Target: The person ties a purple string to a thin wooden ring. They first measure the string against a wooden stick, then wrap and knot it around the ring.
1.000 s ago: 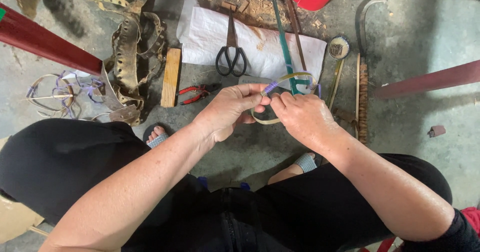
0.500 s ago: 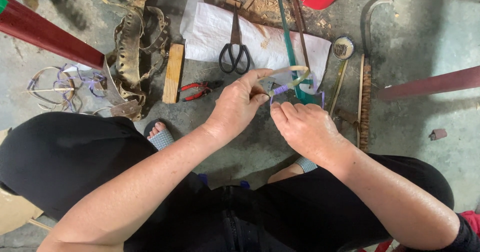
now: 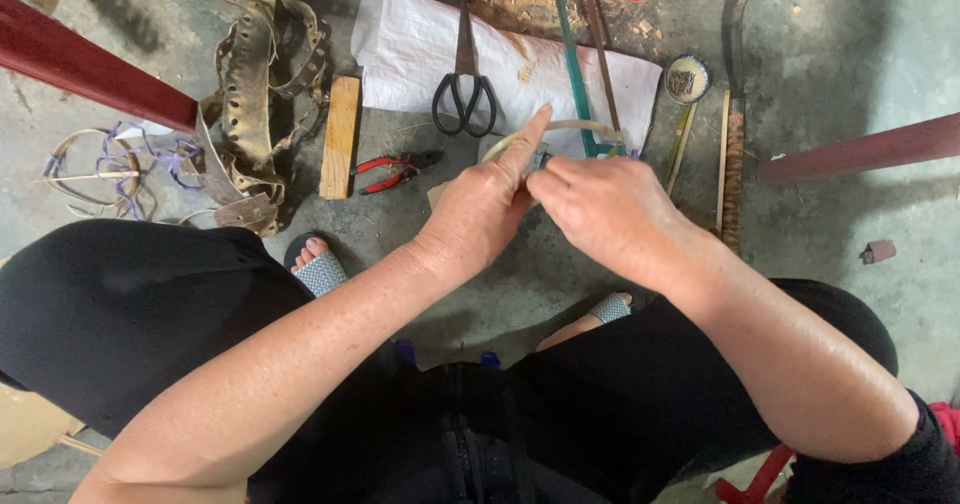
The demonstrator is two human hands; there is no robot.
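Observation:
My left hand (image 3: pixel 480 209) and my right hand (image 3: pixel 605 209) meet in front of me, above the concrete floor. Between them they pinch a thin pale bamboo strip bent into a small loop (image 3: pixel 560 127). The loop arches over my fingertips, with my left forefinger stretched out along it. A bit of purple cord shows at the loop near my right fingers. My hands hide where the strip's ends meet.
A white sack (image 3: pixel 420 49) lies on the floor with black scissors (image 3: pixel 464 89) on it. Red-handled pliers (image 3: pixel 385 172), a wooden block (image 3: pixel 340 136), a teal-framed saw (image 3: pixel 575 74) and a sickle (image 3: pixel 738 84) lie around. Perforated scrap strips (image 3: pixel 250 84) pile at left. Red bars (image 3: pixel 90 69) cross both sides.
Both hands have lifted the loop slightly farther from me and turned it. My left forefinger now points out along the strip, and the purple cord is mostly covered.

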